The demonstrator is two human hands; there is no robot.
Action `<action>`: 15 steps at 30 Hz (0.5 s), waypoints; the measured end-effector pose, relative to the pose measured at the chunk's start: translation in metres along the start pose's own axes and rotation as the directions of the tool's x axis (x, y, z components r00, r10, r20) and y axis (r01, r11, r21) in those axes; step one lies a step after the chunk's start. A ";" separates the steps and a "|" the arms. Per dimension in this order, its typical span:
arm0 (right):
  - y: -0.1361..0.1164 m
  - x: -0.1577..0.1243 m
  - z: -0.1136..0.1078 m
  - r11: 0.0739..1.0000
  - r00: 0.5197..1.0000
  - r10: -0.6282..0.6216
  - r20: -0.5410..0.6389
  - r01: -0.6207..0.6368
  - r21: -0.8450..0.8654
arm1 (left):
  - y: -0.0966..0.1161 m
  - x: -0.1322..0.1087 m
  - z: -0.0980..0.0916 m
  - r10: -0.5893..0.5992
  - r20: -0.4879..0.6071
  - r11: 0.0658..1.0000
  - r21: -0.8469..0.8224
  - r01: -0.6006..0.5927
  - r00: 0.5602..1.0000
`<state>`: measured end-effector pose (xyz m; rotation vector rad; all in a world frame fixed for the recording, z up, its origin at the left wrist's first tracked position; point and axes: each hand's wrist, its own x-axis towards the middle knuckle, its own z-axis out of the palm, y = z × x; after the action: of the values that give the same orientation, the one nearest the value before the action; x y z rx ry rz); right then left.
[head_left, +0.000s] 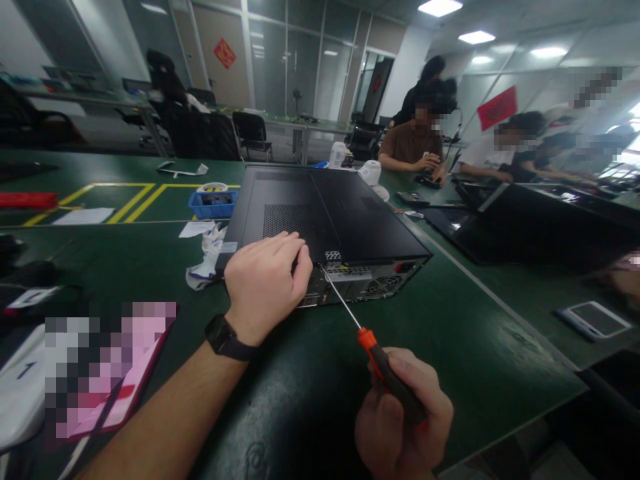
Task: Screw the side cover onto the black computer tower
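Observation:
A black computer case (pixel 325 213) lies flat on the green table (pixel 450 333), its rear panel with a fan grille facing me. My left hand (pixel 267 283), a black watch on its wrist, rests on the case's near edge with the fingers curled over the rim beside the screwdriver tip. My right hand (pixel 400 417) is closed round the orange and black handle of a screwdriver (pixel 350 313). The thin metal shaft slants up to the left and its tip touches the top edge of the rear panel.
A blue tray (pixel 213 203) and crumpled white gloves (pixel 205 257) lie left of the case. A pink folder (pixel 117 373) sits near left, a phone (pixel 595 319) at right. Other people sit working at the far right with another open black case (pixel 525 220). Yellow lines mark the table.

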<state>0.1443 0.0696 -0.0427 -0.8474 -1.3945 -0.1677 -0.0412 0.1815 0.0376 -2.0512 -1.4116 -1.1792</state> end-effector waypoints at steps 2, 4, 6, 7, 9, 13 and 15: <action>0.004 -0.004 -0.002 0.999 1.000 -0.023 -0.008 0.023 -0.032 | 0.000 0.000 0.000 0.000 -0.003 1.000 -0.003 0.000 1.000; 0.008 -0.009 -0.005 0.997 0.999 -0.039 -0.014 0.038 -0.063 | 0.000 0.000 0.000 -0.001 -0.001 1.000 -0.004 0.001 1.000; 0.010 -0.013 -0.007 0.995 0.999 -0.033 -0.015 0.031 -0.092 | 0.000 0.000 0.000 -0.003 0.003 1.000 -0.002 0.003 1.000; 0.011 -0.014 -0.008 0.995 1.000 -0.022 -0.012 0.021 -0.101 | 0.000 0.000 0.000 -0.005 0.004 1.000 -0.003 0.005 1.000; 0.010 -0.015 -0.009 0.995 1.000 -0.002 -0.003 0.002 -0.096 | 0.000 0.000 0.000 -0.008 0.005 1.000 -0.009 0.008 1.000; 0.005 -0.010 -0.005 0.999 1.000 0.013 0.021 -0.012 -0.031 | 0.001 0.000 0.000 -0.007 0.003 1.000 -0.014 0.007 1.000; 0.003 -0.006 -0.003 1.000 1.000 0.002 0.018 -0.002 -0.013 | 0.001 0.000 0.000 -0.005 0.000 1.000 -0.013 0.005 1.000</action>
<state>0.1466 0.0674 -0.0495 -0.8632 -1.4111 -0.1683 -0.0406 0.1809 0.0378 -2.0573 -1.4137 -1.1938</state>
